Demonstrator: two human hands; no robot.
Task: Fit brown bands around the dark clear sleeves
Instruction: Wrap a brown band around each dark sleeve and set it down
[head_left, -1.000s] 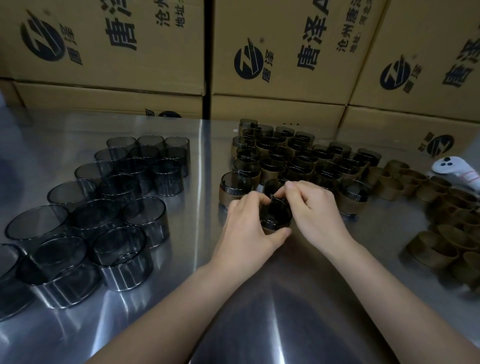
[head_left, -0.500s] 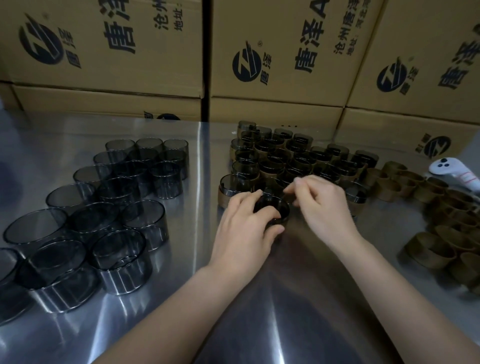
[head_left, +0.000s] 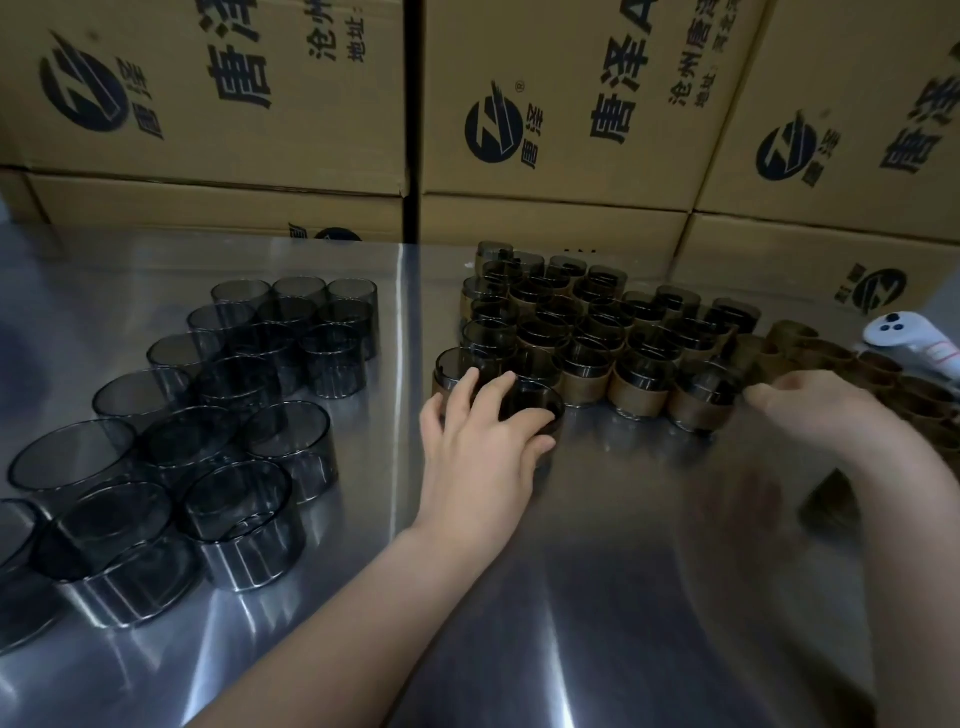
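My left hand (head_left: 480, 441) grips a banded dark sleeve (head_left: 535, 413) standing on the steel table, at the front left of a block of several banded sleeves (head_left: 597, 332). Thumb and fingers curl round its rim. My right hand (head_left: 815, 410) is blurred with motion at the right, above the table beside the loose brown bands (head_left: 852, 364); I cannot tell whether it holds anything. Several bare dark clear sleeves (head_left: 218, 395) stand in a group at the left.
Stacked cardboard boxes (head_left: 545, 130) with printed logos wall off the back of the steel table (head_left: 597, 597). A white controller (head_left: 914, 340) lies at the far right, behind the bands.
The sleeve was lowered from both hands onto the table beside the banded block. My right hand let go and swung right toward the loose bands. My left hand stayed on the sleeve.
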